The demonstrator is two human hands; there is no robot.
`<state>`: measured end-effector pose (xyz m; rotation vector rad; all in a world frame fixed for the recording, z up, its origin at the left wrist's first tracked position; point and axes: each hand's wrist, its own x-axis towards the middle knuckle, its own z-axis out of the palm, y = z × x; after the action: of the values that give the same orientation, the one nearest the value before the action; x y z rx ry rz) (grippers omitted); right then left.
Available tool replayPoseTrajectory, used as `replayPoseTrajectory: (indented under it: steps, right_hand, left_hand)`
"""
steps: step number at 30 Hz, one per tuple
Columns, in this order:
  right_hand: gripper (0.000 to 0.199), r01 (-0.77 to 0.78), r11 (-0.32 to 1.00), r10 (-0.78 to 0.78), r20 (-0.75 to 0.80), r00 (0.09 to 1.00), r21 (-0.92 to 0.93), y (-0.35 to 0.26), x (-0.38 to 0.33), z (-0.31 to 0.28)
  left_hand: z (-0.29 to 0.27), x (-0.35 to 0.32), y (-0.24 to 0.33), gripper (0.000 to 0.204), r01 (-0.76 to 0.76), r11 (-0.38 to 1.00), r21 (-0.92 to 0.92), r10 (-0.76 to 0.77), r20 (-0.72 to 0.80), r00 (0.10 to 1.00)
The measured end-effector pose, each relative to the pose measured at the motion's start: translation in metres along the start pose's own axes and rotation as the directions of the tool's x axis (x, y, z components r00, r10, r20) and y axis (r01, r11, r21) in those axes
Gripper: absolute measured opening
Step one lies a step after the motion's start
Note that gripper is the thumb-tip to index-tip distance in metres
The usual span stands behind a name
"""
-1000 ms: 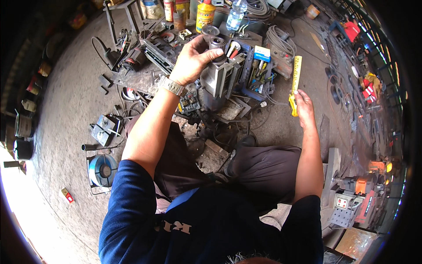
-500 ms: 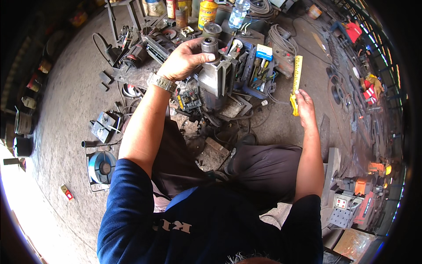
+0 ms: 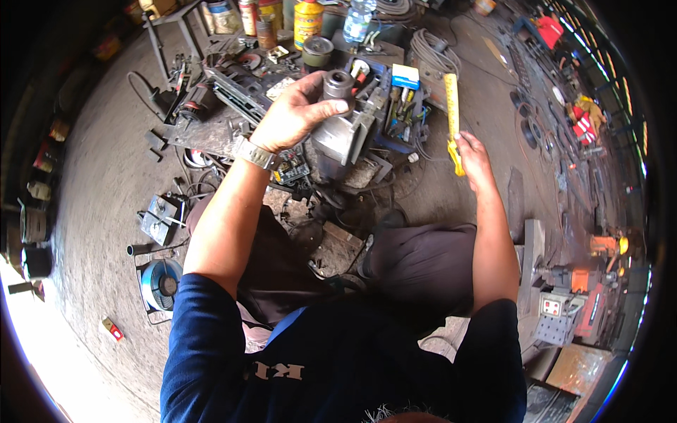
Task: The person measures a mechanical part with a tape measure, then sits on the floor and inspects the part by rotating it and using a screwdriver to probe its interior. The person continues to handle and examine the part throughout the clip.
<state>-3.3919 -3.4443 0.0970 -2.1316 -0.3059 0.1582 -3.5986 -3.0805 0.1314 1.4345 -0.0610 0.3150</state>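
Note:
My left hand [image 3: 300, 116] is closed round a short, hollow metal cylinder [image 3: 339, 82], thumb on its near side and fingers mostly hidden behind it. The cylinder's round end opening faces up toward me. Right below it is a grey metal vise-like block [image 3: 335, 137]; whether the two touch, I cannot tell. Out to the right, my right hand [image 3: 474, 161] grips a yellow tape measure [image 3: 453, 109]. A length of its blade sticks out upward, away from me, and the case is partly covered by my fingers.
Behind the block is a blue tool tray [image 3: 402, 123] with a blue-and-white box [image 3: 405, 76]. A yellow bottle [image 3: 307, 25], a water bottle [image 3: 358, 21] and a round tin [image 3: 317, 51] stand farther back. A blue spool [image 3: 161, 282] is at left. Coiled cable [image 3: 434, 49] lies back right.
The view has shifted, so the background sits farther left. The cylinder looks raised and tipped, showing more of its opening. My right hand still holds the tape measure, its blade out.

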Motion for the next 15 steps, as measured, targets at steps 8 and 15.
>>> replayPoseTrajectory:
  steps: [8, 15]
  right_hand:
    - [0.050, -0.059, 0.980, 0.039, 0.107, 0.994, 0.192, -0.019, 0.029, 0.040]
    - [0.045, 0.272, 0.877, -0.214, 0.185, 0.959, -0.396, -0.052, 0.084, 0.105]
  left_hand:
    - [-0.021, 0.000, -0.018, 0.058, -0.086, 0.996, 0.019, 0.085, 0.022, 0.996]
    - [-0.028, -0.001, -0.023, 0.053, -0.081, 0.995, -0.057, 0.080, -0.024, 0.996]
